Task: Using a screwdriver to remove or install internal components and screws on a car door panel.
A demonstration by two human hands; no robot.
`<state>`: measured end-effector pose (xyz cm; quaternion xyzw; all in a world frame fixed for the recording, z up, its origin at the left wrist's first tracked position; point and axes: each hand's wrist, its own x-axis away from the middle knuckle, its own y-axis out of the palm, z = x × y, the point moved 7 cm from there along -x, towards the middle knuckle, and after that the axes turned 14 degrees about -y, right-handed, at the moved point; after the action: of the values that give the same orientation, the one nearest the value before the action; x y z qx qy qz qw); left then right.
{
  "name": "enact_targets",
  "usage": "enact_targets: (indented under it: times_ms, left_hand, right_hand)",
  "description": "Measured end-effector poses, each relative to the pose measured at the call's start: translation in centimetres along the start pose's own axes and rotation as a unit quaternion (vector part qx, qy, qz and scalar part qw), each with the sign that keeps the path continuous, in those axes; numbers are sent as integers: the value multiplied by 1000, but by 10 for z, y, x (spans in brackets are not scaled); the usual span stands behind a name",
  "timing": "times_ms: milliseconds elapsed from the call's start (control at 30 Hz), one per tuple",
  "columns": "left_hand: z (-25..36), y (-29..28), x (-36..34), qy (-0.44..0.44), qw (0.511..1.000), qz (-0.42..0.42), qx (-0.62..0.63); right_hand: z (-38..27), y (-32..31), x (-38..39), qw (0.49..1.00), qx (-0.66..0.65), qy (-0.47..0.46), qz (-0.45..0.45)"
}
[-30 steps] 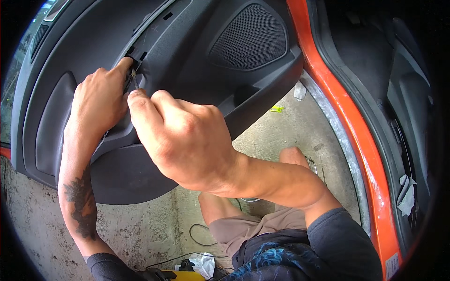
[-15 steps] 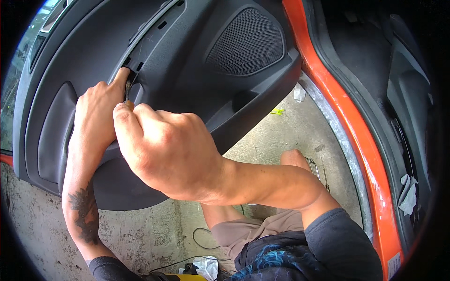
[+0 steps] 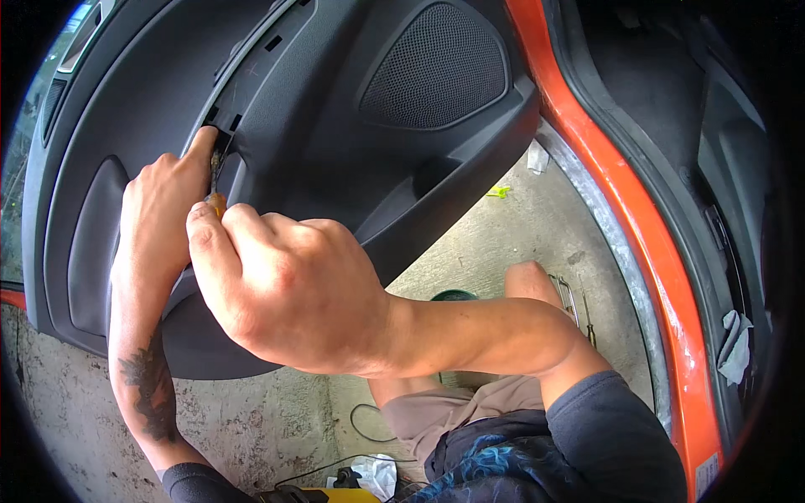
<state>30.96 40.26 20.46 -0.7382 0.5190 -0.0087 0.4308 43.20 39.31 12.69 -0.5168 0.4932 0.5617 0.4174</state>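
Note:
In my right hand (image 3: pixel 289 289) is a screwdriver with an amber handle (image 3: pixel 217 202), gripped in a closed fist. Its dark shaft (image 3: pixel 215 172) points away from me, toward a slot (image 3: pixel 223 138) in the black car door panel (image 3: pixel 277 176). The tip is hard to make out in the dark slot. My left hand (image 3: pixel 159 205) lies against the panel just left of the screwdriver. One digit of it stretches up to the slot's edge, while the other fingers curl down out of sight around the panel's grip area.
A speaker grille (image 3: pixel 440 67) and a storage pocket (image 3: pixel 419 189) form the panel's right part. The orange door sill (image 3: pixel 620 193) curves along the right. On the concrete floor lie metal tools (image 3: pixel 579 306), a yellow-green scrap (image 3: pixel 498 192), a cable (image 3: pixel 369 423) and crumpled white paper (image 3: pixel 375 475).
The view has shifted slightly, with the panel and both hands a little further left. More of the amber handle shows above my right fist. My left hand keeps its place on the panel.

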Motion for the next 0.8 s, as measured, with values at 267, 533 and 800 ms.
enact_targets:
  times_ms: [267, 533, 800]
  left_hand:
    - [3, -3, 0, 18, 1000, 15, -20]
    - [4, -10, 1, 31, 999, 8, 11]
    - [2, -8, 2, 41, 999, 12, 28]
  right_hand:
    - [-9, -23, 14, 998, -58, 4, 8]
    - [-3, -38, 26, 992, -112, 22, 62]
    - [-4, -44, 23, 994, -103, 14, 28]
